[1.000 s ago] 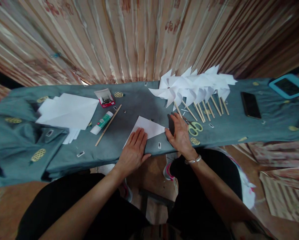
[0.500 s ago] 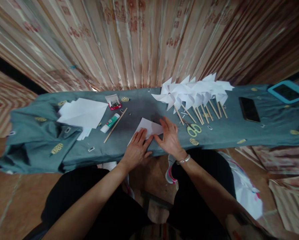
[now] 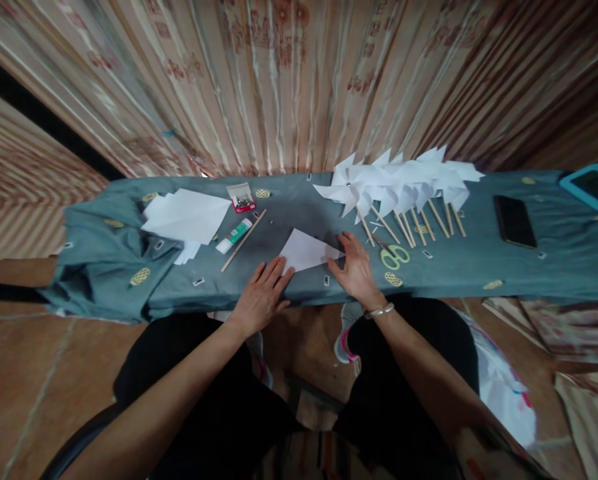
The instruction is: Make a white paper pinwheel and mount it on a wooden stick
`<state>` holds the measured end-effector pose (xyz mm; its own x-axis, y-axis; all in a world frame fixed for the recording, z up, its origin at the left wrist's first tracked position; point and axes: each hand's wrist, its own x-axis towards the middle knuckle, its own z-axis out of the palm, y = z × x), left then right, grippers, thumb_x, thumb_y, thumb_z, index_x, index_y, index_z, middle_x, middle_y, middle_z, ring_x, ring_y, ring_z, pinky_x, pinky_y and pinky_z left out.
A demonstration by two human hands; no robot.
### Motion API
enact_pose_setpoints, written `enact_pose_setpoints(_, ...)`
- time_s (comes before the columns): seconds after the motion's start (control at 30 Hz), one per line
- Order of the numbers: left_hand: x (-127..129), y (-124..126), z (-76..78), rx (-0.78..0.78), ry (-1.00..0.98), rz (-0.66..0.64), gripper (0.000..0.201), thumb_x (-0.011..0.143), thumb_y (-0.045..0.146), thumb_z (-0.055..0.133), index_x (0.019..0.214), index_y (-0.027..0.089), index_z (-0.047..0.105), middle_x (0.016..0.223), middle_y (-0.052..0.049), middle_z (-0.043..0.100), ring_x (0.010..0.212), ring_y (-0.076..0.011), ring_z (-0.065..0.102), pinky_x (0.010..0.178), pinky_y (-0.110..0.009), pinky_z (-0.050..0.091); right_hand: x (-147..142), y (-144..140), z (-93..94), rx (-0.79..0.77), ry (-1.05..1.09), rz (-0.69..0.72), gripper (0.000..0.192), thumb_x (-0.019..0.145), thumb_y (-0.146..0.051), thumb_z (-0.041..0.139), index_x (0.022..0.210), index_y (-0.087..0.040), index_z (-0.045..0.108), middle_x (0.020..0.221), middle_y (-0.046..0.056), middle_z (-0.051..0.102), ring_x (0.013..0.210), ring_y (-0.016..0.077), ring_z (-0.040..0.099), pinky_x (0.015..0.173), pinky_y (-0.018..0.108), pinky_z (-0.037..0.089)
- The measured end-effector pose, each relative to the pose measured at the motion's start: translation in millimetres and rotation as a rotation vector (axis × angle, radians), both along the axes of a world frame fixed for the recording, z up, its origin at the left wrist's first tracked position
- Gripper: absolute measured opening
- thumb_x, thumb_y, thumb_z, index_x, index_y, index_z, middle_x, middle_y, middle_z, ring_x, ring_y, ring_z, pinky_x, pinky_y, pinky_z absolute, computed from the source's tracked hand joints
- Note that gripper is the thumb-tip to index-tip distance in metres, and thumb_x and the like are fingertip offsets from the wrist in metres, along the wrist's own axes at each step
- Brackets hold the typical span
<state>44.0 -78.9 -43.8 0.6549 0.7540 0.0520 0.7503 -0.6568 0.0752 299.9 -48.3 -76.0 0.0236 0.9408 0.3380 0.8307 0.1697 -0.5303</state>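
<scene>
A white sheet of paper (image 3: pixel 306 251), folded into a triangle, lies on the teal cloth (image 3: pixel 299 217) in front of me. My left hand (image 3: pixel 261 297) rests flat with its fingertips on the paper's near left corner. My right hand (image 3: pixel 357 272) presses its fingers on the paper's right tip. Neither hand grips anything. A bracelet sits on my right wrist.
Several white paper pinwheels on wooden sticks (image 3: pixel 403 187) lie at the back right, green-handled scissors (image 3: pixel 393 255) beside my right hand. A stack of white paper (image 3: pixel 186 215), glue stick (image 3: pixel 233 235), loose wooden stick (image 3: pixel 243 240) and pin box (image 3: pixel 242 198) lie left. A phone (image 3: pixel 515 221) lies right.
The paper is now a flat folded triangle. My right hand slid from the sheet's middle back to its right tip; my left hand drew toward the near corner. The view shifted.
</scene>
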Motion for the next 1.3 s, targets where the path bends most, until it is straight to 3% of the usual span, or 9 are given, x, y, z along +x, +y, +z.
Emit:
enact_pose_setpoints(0.27,-37,-23,0.0,0.02,0.003,0.065,0.065,0.09,0.03,0.057,0.148,0.008,0.038,0.157,-0.021,0.035,0.147,-0.0313,0.032,0.117,-0.051,0.031,8,3,-2.9,0.028,0.069,0.025,0.052,0.081,-0.025,0.054,0.13,-0.009,0.054,0.141,0.023,0.053,0.134,0.0332,0.047,0.111,0.055,0.039)
enact_pose_setpoints(0.77,-40,-37,-6.3,0.062,-0.047,0.113,0.065,0.093,0.034,0.051,0.149,0.006,0.035,0.155,-0.022,0.039,0.146,-0.0323,0.034,0.116,-0.054,0.031,19,10,-4.9,0.048,0.09,0.026,0.051,0.073,-0.005,0.043,0.119,-0.013,0.063,0.133,0.015,0.062,0.128,0.0267,0.055,0.113,0.051,0.041)
enact_pose_setpoints(0.9,-38,-39,-5.9,0.069,-0.045,0.127,0.065,0.092,0.033,0.052,0.149,0.005,0.035,0.155,-0.022,0.038,0.146,-0.033,0.033,0.116,-0.055,0.032,20,16,2.0,0.047,0.14,0.021,0.044,0.083,-0.012,0.041,0.119,-0.014,0.065,0.132,0.015,0.064,0.126,0.0256,0.057,0.112,0.05,0.041)
enact_pose_setpoints(1.0,-37,-38,-5.2,0.066,-0.042,0.128,0.064,0.092,0.033,0.052,0.148,0.005,0.036,0.155,-0.022,0.039,0.146,-0.0331,0.034,0.115,-0.054,0.032,13,22,8.1,0.021,0.098,0.077,0.037,0.091,-0.029,0.049,0.122,-0.017,0.064,0.136,0.015,0.061,0.129,0.0281,0.055,0.11,0.051,0.042)
enact_pose_setpoints(1.07,-37,-38,-5.2,0.061,-0.043,0.129,0.064,0.092,0.033,0.052,0.148,0.006,0.036,0.154,-0.022,0.04,0.146,-0.0327,0.034,0.115,-0.054,0.032,5,25,10.9,-0.024,0.033,0.116,0.036,0.088,-0.037,0.059,0.117,-0.018,0.068,0.138,0.014,0.06,0.128,0.0309,0.056,0.108,0.053,0.043)
enact_pose_setpoints(1.17,-37,-38,-6.0,0.061,-0.047,0.14,0.063,0.093,0.033,0.051,0.149,0.008,0.036,0.155,-0.021,0.04,0.146,-0.0319,0.034,0.116,-0.054,0.032,-5,29,14.7,-0.086,-0.011,0.115,0.028,0.081,-0.032,0.068,0.105,-0.019,0.073,0.133,0.014,0.063,0.123,0.0314,0.059,0.106,0.051,0.045)
enact_pose_setpoints(1.3,-36,-40,-6.8,0.082,-0.037,0.15,0.061,0.093,0.031,0.051,0.147,0.005,0.038,0.154,-0.021,0.04,0.145,-0.0329,0.035,0.116,-0.054,0.032,-7,29,22.3,-0.109,0.028,0.102,0.02,0.082,-0.02,0.064,0.099,-0.02,0.074,0.129,0.01,0.067,0.119,0.0272,0.063,0.105,0.046,0.048)
